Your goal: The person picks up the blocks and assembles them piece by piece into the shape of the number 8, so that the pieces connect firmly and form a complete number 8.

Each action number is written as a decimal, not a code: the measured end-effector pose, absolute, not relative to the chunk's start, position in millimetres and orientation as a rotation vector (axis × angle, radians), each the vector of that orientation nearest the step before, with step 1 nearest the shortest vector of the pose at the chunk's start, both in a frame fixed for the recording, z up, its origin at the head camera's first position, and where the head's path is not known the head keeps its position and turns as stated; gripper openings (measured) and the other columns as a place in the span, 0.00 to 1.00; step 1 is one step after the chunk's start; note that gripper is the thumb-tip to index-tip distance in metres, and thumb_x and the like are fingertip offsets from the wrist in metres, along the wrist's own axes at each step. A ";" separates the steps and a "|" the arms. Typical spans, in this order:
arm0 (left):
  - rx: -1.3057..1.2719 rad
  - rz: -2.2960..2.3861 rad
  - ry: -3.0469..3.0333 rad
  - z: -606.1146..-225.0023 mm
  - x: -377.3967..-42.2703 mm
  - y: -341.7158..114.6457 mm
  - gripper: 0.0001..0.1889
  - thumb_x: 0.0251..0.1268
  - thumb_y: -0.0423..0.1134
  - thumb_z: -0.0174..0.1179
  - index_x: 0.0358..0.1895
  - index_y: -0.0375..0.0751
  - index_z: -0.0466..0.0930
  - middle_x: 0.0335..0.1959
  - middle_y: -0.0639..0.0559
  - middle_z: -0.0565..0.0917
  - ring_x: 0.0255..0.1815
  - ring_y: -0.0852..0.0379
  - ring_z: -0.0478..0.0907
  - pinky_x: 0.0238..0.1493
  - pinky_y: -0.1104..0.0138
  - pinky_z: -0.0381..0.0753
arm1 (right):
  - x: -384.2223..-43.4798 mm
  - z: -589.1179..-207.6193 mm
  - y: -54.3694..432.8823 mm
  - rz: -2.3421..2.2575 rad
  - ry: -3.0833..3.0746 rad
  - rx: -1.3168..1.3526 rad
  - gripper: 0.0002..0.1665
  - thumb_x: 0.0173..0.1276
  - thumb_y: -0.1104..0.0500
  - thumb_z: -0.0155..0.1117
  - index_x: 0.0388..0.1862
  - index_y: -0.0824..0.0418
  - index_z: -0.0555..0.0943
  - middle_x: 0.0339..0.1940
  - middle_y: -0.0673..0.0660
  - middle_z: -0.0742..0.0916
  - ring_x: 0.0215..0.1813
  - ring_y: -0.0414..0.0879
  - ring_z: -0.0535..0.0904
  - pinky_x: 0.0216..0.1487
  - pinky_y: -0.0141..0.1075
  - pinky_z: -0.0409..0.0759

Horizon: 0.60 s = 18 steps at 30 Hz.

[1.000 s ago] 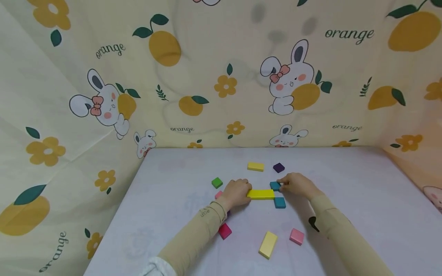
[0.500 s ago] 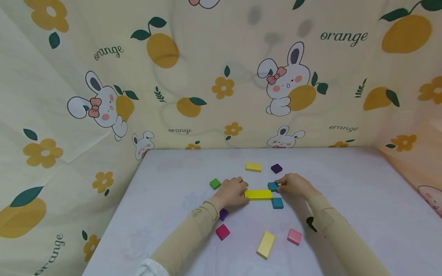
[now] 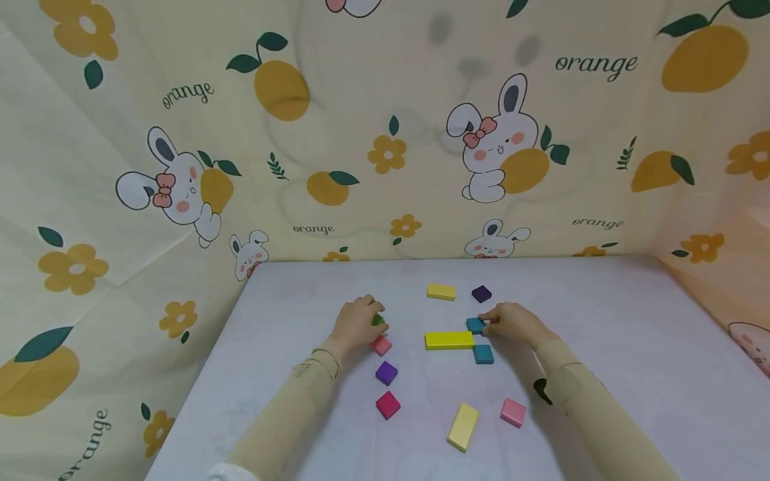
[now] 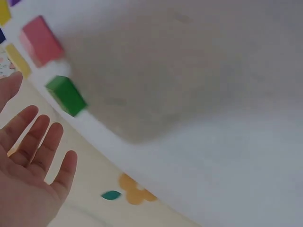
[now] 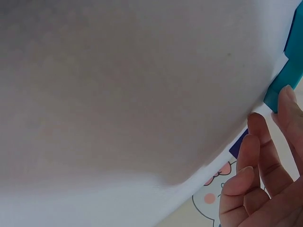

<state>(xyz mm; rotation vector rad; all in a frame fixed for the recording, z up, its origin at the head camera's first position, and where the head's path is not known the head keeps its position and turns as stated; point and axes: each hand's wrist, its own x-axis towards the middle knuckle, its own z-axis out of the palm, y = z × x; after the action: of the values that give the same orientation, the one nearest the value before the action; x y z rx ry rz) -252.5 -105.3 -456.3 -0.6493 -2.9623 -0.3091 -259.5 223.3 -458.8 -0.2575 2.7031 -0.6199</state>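
Observation:
My left hand [image 3: 353, 326] is beside the small green block [image 3: 377, 319] and partly covers it in the head view. In the left wrist view its fingers are spread and relaxed, with a gap between them and that block. A pink block [image 3: 381, 345] lies just in front of the green one. My right hand [image 3: 516, 323] pinches the right end of a teal block [image 3: 474, 325] on the table, thumb against it in the right wrist view. That block meets the far right corner of a long yellow block [image 3: 448, 341]; a second teal block [image 3: 484, 354] meets the near right corner.
Purple [image 3: 387, 373] and red [image 3: 388, 405] blocks line the left. Nearer are a pale yellow block [image 3: 463, 427] and a pink block [image 3: 513, 413]. Farther back lie a yellow block [image 3: 442, 292] and a dark purple block [image 3: 482, 294]. A patterned cloth [image 3: 361, 87] hangs behind the white table [image 3: 601, 321].
My left hand has let go of the long yellow block and moved left to the green block, uncovering the pink and purple blocks. My right hand stays at the teal block.

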 end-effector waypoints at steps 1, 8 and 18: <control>-0.634 -0.307 -2.956 -458.3 -253.1 -108.8 0.19 0.56 0.49 0.62 0.48 0.42 0.80 0.44 0.48 0.81 0.45 0.51 0.78 0.43 0.57 0.77 | -259.6 -458.9 223.4 -0.622 2.703 -0.252 0.21 0.62 0.57 0.63 0.55 0.61 0.79 0.50 0.62 0.84 0.42 0.47 0.74 0.50 0.45 0.75; -0.525 -0.296 -2.986 -464.2 -255.3 -120.1 0.17 0.56 0.48 0.62 0.45 0.41 0.81 0.41 0.47 0.80 0.41 0.51 0.77 0.41 0.57 0.75 | -257.5 -457.8 223.5 -0.656 2.705 -0.259 0.20 0.62 0.58 0.64 0.53 0.61 0.80 0.49 0.61 0.85 0.42 0.47 0.75 0.50 0.44 0.75; -0.497 -0.296 -3.006 -466.6 -256.9 -121.5 0.15 0.54 0.49 0.63 0.38 0.41 0.82 0.35 0.49 0.80 0.38 0.52 0.76 0.41 0.57 0.74 | -255.8 -457.0 223.1 -0.658 2.704 -0.255 0.21 0.62 0.57 0.64 0.54 0.61 0.79 0.46 0.60 0.85 0.38 0.46 0.72 0.45 0.40 0.74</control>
<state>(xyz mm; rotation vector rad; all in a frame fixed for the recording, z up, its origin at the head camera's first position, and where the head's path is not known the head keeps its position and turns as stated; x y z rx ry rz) -256.9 -121.5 -466.6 -0.4971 -3.0064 -0.2964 -255.8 223.1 -457.0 -0.2548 2.7040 -0.6578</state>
